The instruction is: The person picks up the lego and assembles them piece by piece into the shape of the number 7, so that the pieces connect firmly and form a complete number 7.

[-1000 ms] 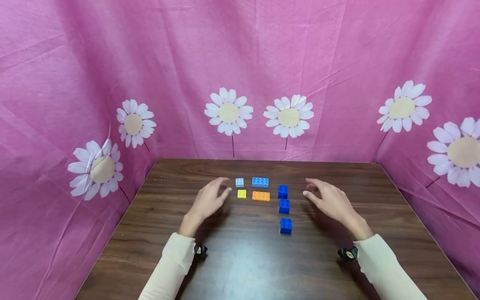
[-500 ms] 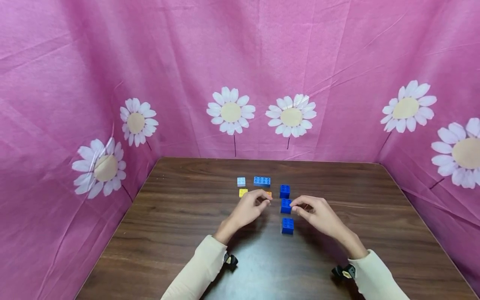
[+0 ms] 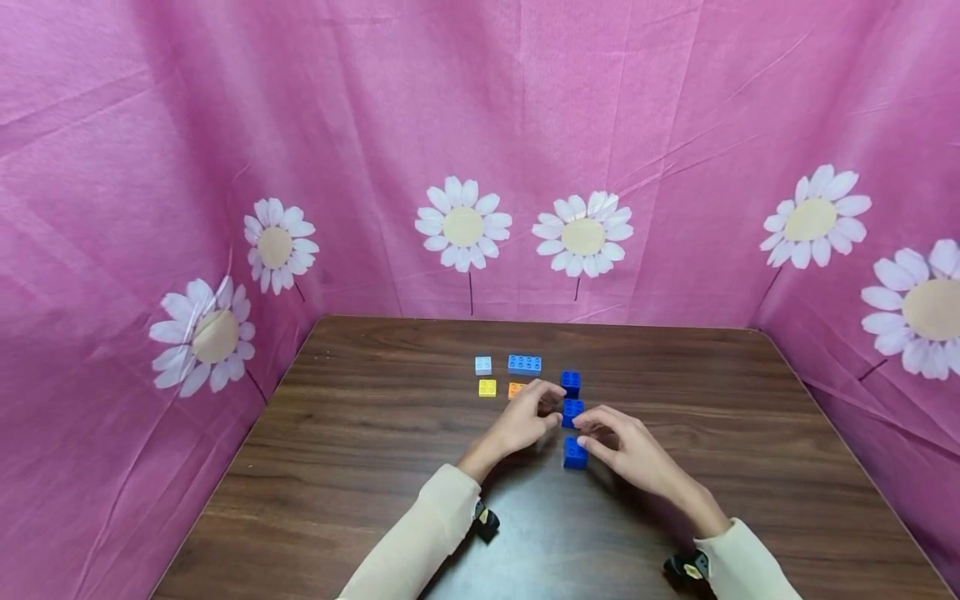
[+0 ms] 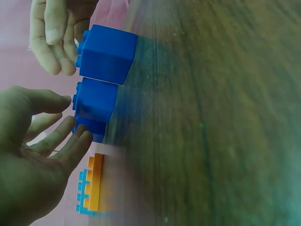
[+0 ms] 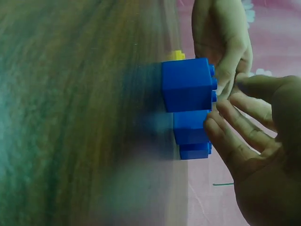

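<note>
In the head view three dark blue building bricks stand in a column: the far brick (image 3: 571, 382), the middle brick (image 3: 573, 411) and the near brick (image 3: 576, 454). My left hand (image 3: 521, 423) is at the left of the middle and far bricks, fingers loosely bent, nothing gripped. My right hand (image 3: 628, 450) hovers on the other side, thumb by the near brick and fingertips by the middle one. In the left wrist view a gap shows between the left thumb and fingers beside the studs of the middle blue brick (image 4: 96, 100). Whether any fingertip touches a brick, I cannot tell.
Left of the column lie a light blue brick (image 3: 483, 366), a longer blue brick (image 3: 524, 364), a yellow brick (image 3: 487, 388) and an orange brick (image 3: 515, 390), partly hidden by the left hand. A pink flowered cloth (image 3: 525, 108) hangs behind the wooden table (image 3: 360, 400).
Both hands have come inward from either side to the blue column. Over the last half second my left hand moved farther right and my right hand slightly nearer. The bricks stay in place.
</note>
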The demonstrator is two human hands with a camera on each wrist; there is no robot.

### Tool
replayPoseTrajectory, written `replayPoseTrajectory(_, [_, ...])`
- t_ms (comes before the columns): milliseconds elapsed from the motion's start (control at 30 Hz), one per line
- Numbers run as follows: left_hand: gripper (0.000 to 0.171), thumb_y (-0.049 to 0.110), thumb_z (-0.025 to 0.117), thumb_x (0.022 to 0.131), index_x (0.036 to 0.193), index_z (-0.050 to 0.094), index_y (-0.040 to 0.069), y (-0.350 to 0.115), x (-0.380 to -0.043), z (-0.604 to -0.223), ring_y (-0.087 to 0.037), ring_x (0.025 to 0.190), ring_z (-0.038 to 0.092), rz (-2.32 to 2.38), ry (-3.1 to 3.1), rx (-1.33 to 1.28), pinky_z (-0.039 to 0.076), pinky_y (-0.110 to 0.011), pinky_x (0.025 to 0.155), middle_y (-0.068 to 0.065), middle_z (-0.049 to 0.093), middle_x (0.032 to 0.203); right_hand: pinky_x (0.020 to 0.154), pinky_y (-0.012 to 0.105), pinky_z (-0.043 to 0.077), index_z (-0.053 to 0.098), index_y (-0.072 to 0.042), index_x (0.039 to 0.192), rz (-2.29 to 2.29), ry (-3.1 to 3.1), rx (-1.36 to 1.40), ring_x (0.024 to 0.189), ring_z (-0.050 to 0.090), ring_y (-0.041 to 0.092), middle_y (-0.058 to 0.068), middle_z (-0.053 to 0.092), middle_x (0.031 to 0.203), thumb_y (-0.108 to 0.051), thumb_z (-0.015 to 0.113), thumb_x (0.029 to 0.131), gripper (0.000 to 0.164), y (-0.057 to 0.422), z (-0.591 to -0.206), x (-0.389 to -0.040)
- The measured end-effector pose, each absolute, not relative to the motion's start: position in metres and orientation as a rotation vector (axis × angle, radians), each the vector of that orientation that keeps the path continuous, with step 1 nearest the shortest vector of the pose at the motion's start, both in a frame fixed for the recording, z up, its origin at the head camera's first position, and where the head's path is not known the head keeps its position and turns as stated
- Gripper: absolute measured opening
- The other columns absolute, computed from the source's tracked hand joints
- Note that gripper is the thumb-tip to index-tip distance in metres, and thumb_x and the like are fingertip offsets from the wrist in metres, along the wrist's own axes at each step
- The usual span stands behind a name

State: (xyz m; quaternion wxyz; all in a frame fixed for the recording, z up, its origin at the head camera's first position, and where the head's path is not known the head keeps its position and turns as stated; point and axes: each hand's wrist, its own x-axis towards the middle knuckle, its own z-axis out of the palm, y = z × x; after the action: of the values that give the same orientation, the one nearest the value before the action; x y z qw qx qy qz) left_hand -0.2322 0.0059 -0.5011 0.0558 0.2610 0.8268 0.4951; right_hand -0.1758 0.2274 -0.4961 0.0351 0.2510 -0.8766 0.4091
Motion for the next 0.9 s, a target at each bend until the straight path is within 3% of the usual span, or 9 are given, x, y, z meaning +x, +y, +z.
replayPoseTrajectory(267, [0.046, 0.003, 0.07, 0.099, 0.144, 0.062, 0.006, 0.017, -0.235, -0.504, -0.023, 0.133, 0.062, 1.311, 2.581, 0.844, 0.049, -0.035, 0.115, -0.011, 0.066, 0.14, 0.094, 0.038, 0.061, 0.07, -0.01, 0.128, 1.181, -2.773, 0.859, 0.11, 0.073, 0.024, 0.005, 0.073, 0.125, -0.021, 0.084, 0.094, 0.039, 0.226, -0.501, -0.173])
replayPoseTrajectory(700, [0.038, 0.005, 0.074, 0.097, 0.135, 0.069, 0.01, 0.02, -0.235, -0.509, -0.011, 0.104, 0.056, 1.225, 2.603, 0.808, 0.05, -0.022, 0.094, -0.006, 0.067, 0.124, 0.087, 0.034, 0.062, 0.068, -0.013, 0.12, 1.209, -2.832, 0.844, 0.103, 0.074, 0.023, 0.005, 0.074, 0.119, -0.014, 0.085, 0.092, 0.032, 0.226, -0.505, -0.174])
replayPoseTrajectory(900, [0.041, 0.004, 0.078, 0.093, 0.133, 0.07, 0.011, 0.019, -0.236, -0.51, -0.014, 0.112, 0.059, 1.243, 2.61, 0.807, 0.05, -0.026, 0.102, -0.006, 0.069, 0.127, 0.087, 0.033, 0.063, 0.067, -0.014, 0.12, 1.245, -2.824, 0.862, 0.105, 0.075, 0.024, 0.008, 0.074, 0.12, -0.008, 0.085, 0.091, 0.035, 0.226, -0.507, -0.174])
